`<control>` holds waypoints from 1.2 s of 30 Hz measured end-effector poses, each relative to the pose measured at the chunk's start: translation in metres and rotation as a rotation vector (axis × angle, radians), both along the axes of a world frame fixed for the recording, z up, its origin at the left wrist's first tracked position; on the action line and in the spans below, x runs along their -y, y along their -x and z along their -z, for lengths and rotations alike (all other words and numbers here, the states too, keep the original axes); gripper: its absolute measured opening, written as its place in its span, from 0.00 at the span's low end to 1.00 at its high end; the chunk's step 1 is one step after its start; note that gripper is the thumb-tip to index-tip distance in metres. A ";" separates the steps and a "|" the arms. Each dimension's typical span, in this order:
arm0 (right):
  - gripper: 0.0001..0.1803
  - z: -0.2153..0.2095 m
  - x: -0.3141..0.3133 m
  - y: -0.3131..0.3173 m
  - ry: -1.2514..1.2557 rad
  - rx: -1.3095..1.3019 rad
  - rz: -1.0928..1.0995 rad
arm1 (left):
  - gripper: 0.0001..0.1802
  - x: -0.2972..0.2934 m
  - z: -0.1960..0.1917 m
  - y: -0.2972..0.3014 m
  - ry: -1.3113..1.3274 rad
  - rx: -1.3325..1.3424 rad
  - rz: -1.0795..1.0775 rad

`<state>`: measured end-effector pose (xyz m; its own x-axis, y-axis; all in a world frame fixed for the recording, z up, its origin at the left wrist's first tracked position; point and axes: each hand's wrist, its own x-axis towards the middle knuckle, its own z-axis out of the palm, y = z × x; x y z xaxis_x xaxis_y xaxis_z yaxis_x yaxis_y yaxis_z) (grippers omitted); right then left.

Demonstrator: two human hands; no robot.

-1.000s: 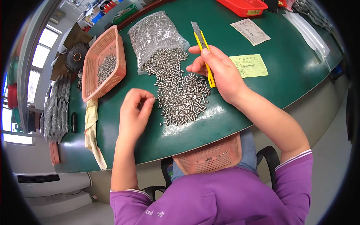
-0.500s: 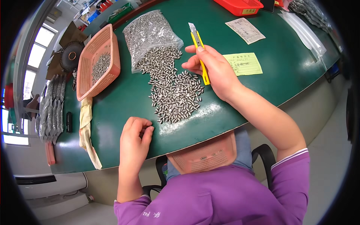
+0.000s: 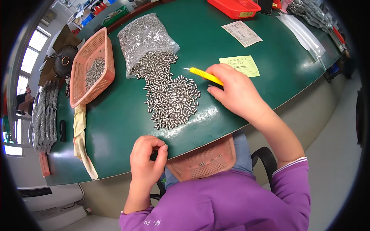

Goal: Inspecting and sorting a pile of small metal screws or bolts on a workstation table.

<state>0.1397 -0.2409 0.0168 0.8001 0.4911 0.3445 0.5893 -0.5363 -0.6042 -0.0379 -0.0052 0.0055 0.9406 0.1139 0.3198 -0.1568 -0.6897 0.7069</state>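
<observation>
My right hand (image 3: 236, 90) is closed round a yellow utility knife (image 3: 204, 74), held above the green table with its thin tip pointing left. Left of the knife lies a heap of small pointed metal pins (image 3: 173, 102), spread over the tabletop. The heap runs back to the mouth of a clear plastic bag (image 3: 143, 36) full of the same pins. My left hand (image 3: 146, 158) is at the table's front edge, fingers curled and thumb against the forefinger. Whatever its fingertips may hold is too small to make out.
A pink plastic basket (image 3: 106, 75) with some pins stands left; a cream cloth strip (image 3: 79, 134) hangs below it. Another pink basket (image 3: 216, 158) rests on my lap under the edge. Behind my right hand lie a yellow-green card (image 3: 246, 66), a paper slip (image 3: 242, 32) and a red tray (image 3: 235, 9).
The knife has swung from upright to nearly level, tip leftward, as my right hand turned over and lowered. My left hand has drawn back to the table edge. The view has shifted slightly.
</observation>
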 end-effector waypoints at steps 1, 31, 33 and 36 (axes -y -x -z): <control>0.14 0.006 -0.001 0.001 0.030 0.014 0.011 | 0.10 0.002 0.000 -0.001 0.002 0.000 0.001; 0.37 0.010 0.018 0.148 0.086 -0.175 -0.145 | 0.10 0.031 0.004 -0.021 -0.203 0.067 0.086; 0.37 0.009 0.017 0.150 0.092 -0.093 -0.123 | 0.10 0.032 0.003 -0.020 -0.197 0.063 0.081; 0.37 0.008 0.016 0.150 0.093 -0.083 -0.133 | 0.10 0.033 0.003 -0.020 -0.186 0.056 0.072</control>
